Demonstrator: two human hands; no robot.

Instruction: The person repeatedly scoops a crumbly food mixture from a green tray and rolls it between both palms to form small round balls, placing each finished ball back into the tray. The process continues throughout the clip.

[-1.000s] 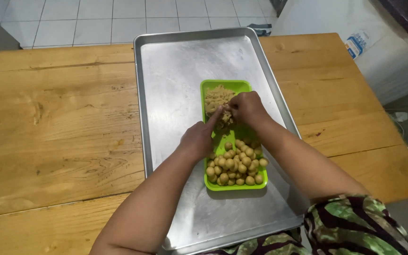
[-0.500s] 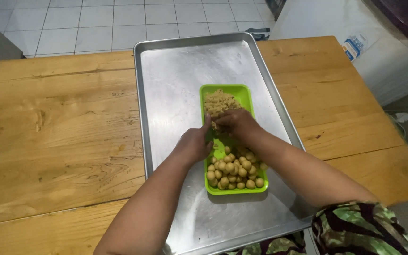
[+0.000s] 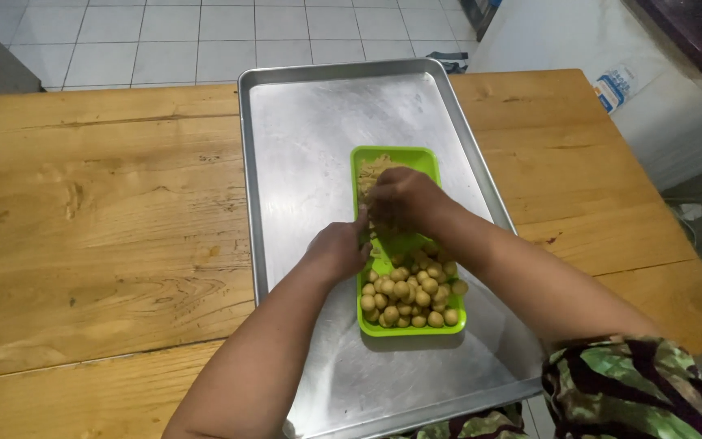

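Metal tray (image 3: pixel 302 146) sits on the wooden table (image 3: pixel 99 219); its far half and left strip are bare, room for a hand to pass. Raised rim runs all round, a low edge to clear. Green container (image 3: pixel 396 158) takes the tray's middle right, its near end piled with small round dough balls (image 3: pixel 409 291), far end crumbly dough (image 3: pixel 371 171). My 2 hands, left hand (image 3: pixel 336 248) and right hand (image 3: pixel 404 199), crowd the container's middle. Table left of tray lies open.
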